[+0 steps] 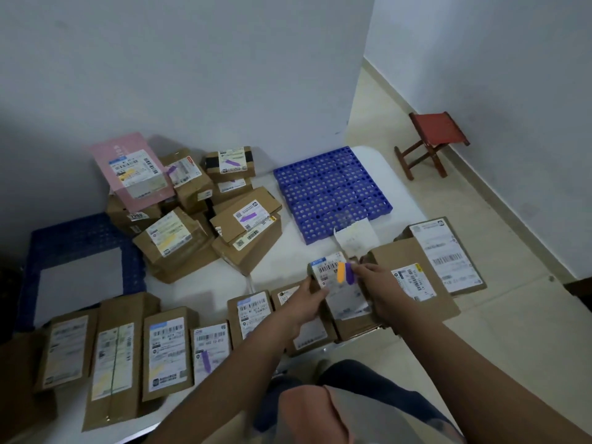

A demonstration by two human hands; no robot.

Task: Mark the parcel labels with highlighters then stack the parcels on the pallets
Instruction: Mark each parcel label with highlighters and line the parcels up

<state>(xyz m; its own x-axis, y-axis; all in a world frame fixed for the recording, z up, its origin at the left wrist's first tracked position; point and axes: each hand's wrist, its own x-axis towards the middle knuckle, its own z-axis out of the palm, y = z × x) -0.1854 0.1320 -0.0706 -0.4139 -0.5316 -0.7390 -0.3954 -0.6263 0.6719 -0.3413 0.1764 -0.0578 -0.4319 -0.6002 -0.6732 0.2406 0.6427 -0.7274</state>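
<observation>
The parcel (339,296) sits at the floor sheet's near edge among other boxes, its label streaked orange and purple. The left hand (306,304) grips its left side; the right hand (376,283) grips its right. The pallet (331,192) lies beyond.

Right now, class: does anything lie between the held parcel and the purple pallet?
Only a loose white paper slip at the purple pallet near edge. Both the left hand and right hand grip the parcel; the pallet's top shows nothing on it.
</observation>
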